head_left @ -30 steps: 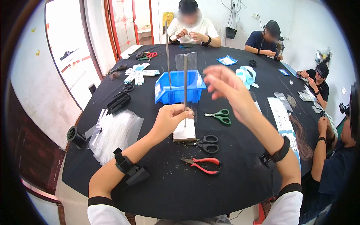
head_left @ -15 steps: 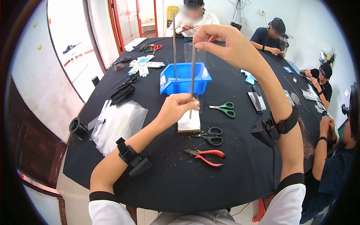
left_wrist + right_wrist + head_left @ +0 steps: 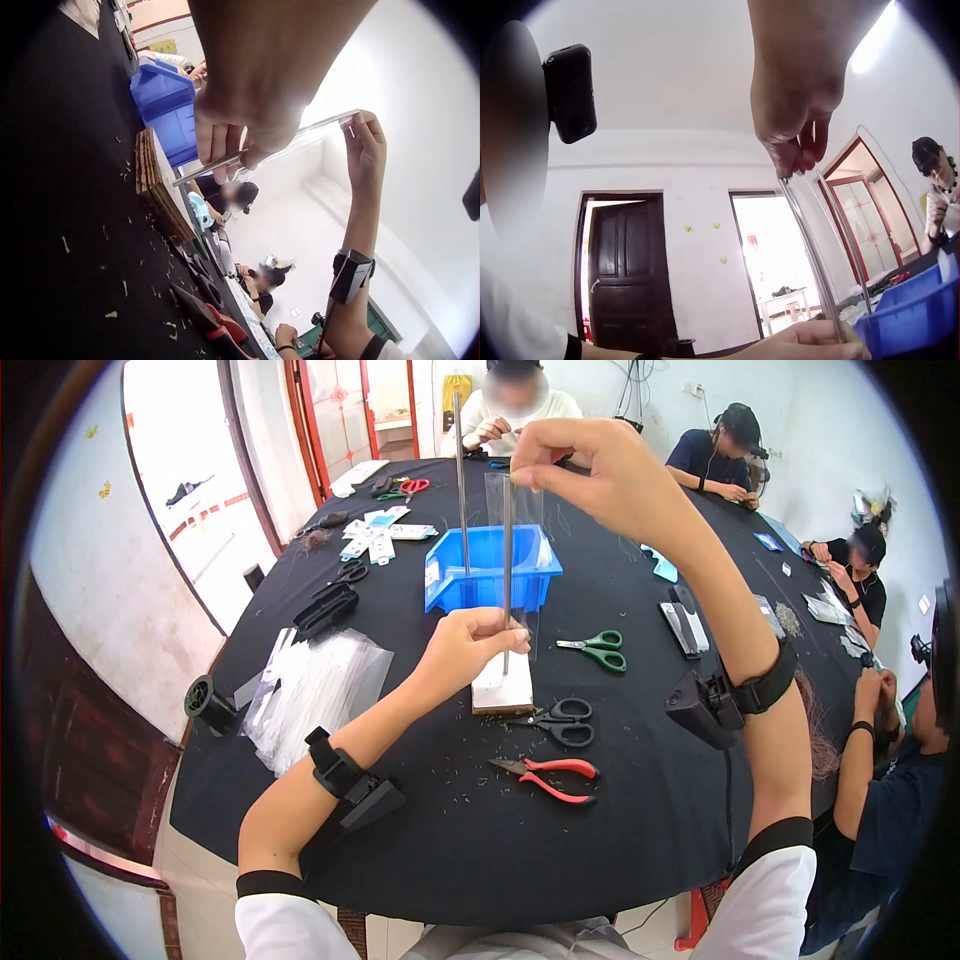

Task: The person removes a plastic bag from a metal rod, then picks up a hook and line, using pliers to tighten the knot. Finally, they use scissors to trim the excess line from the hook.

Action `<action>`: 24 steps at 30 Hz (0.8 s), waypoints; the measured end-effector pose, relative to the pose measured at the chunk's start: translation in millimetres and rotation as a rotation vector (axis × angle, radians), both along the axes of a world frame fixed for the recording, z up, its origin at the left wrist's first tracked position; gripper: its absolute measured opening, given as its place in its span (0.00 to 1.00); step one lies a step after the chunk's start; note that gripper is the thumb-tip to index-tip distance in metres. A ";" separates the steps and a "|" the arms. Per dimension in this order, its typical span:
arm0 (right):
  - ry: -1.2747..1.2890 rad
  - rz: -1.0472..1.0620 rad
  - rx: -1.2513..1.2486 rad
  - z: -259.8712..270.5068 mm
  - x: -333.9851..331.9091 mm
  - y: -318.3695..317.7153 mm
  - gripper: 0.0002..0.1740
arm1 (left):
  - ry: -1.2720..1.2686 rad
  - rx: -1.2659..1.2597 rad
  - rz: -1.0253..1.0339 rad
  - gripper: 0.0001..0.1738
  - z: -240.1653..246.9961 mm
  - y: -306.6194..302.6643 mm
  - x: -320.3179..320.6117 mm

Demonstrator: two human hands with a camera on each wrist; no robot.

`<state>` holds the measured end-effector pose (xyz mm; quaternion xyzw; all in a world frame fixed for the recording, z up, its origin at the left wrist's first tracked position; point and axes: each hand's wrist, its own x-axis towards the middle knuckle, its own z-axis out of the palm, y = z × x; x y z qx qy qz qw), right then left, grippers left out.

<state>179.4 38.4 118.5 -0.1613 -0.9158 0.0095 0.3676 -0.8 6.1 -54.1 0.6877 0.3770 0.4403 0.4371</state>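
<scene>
A thin upright metal rod (image 3: 508, 560) rises from a white-topped layered wooden block (image 3: 503, 685). My left hand (image 3: 465, 652) grips the rod low down, thumb and fingers closed around it just above the block. High up, my right hand (image 3: 595, 465) pinches at the rod's top end with thumb and forefinger. Along the rod hangs a long strip of clear plastic film (image 3: 528, 510), its lower part partly behind the left fingers. In the left wrist view the block (image 3: 159, 187) shows its brown layered edge, and the right fingertips meet the rod's far end.
A blue bin (image 3: 545, 565) stands behind, with a second metal rod (image 3: 462, 490). Green scissors (image 3: 605, 650), black scissors (image 3: 570, 722) and red-handled pliers (image 3: 560, 767) lie to the right and in front. Clear plastic sleeves (image 3: 320, 695) are piled left. Several people sit around the table.
My right hand has gone from open in the air, right of the rod, up to a pinch at its top end. My left hand keeps its hold low on the rod.
</scene>
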 end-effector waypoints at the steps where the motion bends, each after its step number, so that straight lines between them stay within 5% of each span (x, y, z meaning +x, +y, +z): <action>1: 0.005 -0.003 -0.014 0.0 -0.1 -0.2 0.06 | -0.002 0.001 -0.003 0.09 0.0 -0.5 0.0; 17: 0.027 -0.024 0.169 10.9 1.8 3.5 0.04 | 0.016 0.020 0.006 0.10 14.3 -0.4 -0.2; 20: 0.086 -0.167 -0.071 21.1 -0.5 -14.1 0.08 | 0.002 0.020 -0.003 0.10 25.6 0.4 0.1; 24: 0.097 -0.106 0.026 44.2 -2.6 0.5 0.07 | 0.001 0.066 -0.061 0.10 55.1 5.1 -3.2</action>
